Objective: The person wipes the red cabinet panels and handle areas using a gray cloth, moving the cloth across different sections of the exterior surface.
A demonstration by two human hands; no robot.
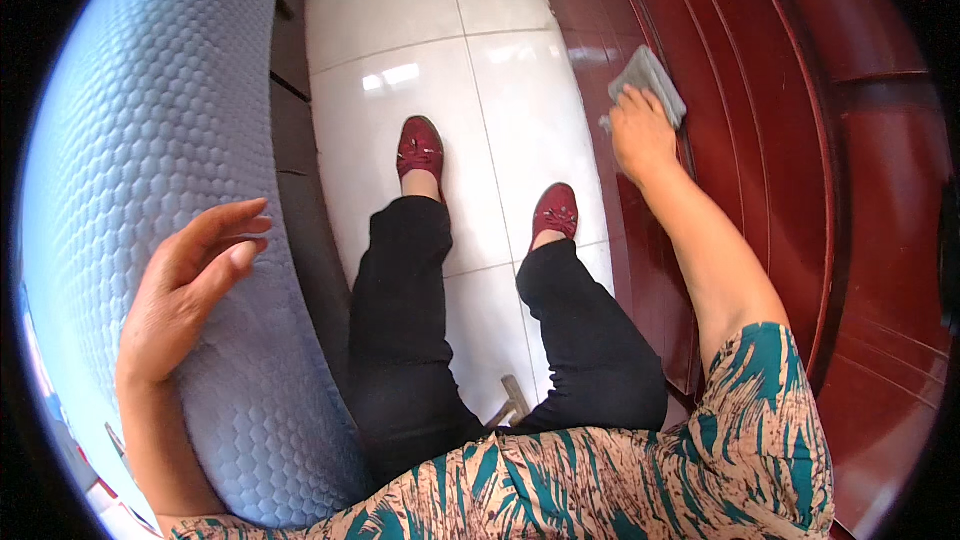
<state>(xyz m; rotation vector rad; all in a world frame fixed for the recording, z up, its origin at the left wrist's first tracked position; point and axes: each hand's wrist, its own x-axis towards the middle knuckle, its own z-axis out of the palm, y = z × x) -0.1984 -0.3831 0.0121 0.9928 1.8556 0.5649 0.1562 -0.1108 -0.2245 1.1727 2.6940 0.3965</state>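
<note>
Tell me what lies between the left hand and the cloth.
From left hand to cloth, the head view shows blue cover, dark panel, white floor, left shoe and red wood.

Cloth (652,74) partly covered by right hand (643,132), bedding (165,70) cut off

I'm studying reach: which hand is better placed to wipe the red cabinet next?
Right hand, likely: it holds grey cloth against the cabinet; the left hand looks empty, over the blue cover.

Green-and-tan patterned top (600,475), black trousers (400,300), maroon shoes (420,148)
</note>
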